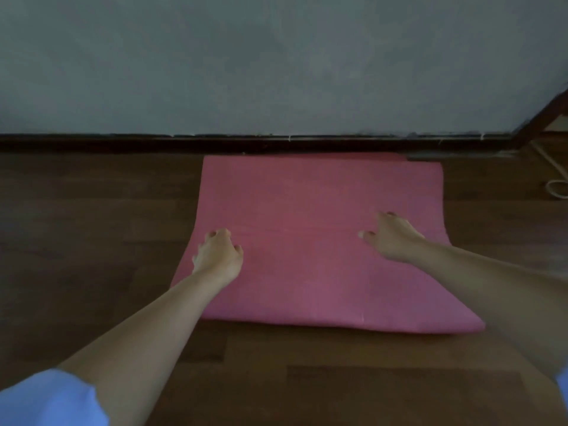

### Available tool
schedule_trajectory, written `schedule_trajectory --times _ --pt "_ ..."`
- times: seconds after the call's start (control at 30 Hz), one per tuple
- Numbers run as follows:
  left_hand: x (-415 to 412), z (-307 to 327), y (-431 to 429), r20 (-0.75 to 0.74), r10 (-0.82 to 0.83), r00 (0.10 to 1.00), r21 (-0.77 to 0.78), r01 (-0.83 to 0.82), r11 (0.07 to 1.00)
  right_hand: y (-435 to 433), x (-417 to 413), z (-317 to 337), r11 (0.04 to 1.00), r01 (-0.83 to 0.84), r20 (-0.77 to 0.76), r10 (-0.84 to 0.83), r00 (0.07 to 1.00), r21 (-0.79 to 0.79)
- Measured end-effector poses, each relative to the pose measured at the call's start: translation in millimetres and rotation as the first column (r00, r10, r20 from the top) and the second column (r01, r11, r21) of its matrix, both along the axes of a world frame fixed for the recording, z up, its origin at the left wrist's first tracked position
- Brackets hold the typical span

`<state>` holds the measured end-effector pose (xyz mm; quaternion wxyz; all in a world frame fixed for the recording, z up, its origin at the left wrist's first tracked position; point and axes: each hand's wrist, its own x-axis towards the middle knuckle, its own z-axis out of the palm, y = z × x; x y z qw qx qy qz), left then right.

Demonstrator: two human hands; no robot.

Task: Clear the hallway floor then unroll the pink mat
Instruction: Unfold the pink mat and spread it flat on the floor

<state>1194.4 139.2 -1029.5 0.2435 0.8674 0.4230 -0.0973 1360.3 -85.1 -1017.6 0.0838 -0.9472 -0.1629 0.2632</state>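
A plain grey wall point(276, 56) fills the upper half of the view, meeting the floor at a dark skirting board point(246, 144). The floor point(76, 210) is dark brown wood planks. At the far right stands a dark wooden frame point(544, 118), with a pale cord point(553, 179) lying beside it. The light is dim.

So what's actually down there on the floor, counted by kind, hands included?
Pink mat: 1
Hands pressing on the mat: 2, left hand and right hand
White cord at the far right: 1
Total: 4
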Motion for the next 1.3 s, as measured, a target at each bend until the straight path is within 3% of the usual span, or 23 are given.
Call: schedule_trajectory --times 0.23,0.4,0.47,0.63,1.0,1.2,1.3 --pt "-28 -70 9 -0.192 -0.084 0.978 0.037 0.093 0.995 -21 -2 -85 0.978 0.035 -0.047 -0.046 0.998 -0.206" --pt "-32 -88 -4 -0.189 -0.456 0.869 -0.019 0.461 0.887 -72 20 -106 0.911 0.315 -0.003 -0.327 0.945 -0.268" --pt "-25 -91 -9 -0.183 -0.546 0.818 -0.044 0.548 0.835 -95 29 -109 0.873 0.417 0.01 -0.428 0.904 -0.255" --pt "-13 -89 -5 -0.227 -0.567 0.792 -0.05 0.572 0.819 -118 37 -105 0.864 0.489 -0.175 -0.504 0.846 -0.123" --pt "-80 -78 51 -0.419 -0.405 0.813 -0.056 0.422 0.905 -38 -23 -98 0.96 0.266 -0.336 -0.279 0.9 -0.084" --pt "-157 -72 89 -0.56 -0.173 0.81 0.012 0.217 0.976 47 -90 -91 0.999 0.025 -0.43 -0.037 0.902 -0.035" --pt "-183 -69 96 -0.558 -0.13 0.819 -0.035 0.134 0.99 96 -129 -86 0.994 -0.11 -0.443 0.105 0.89 0.014"
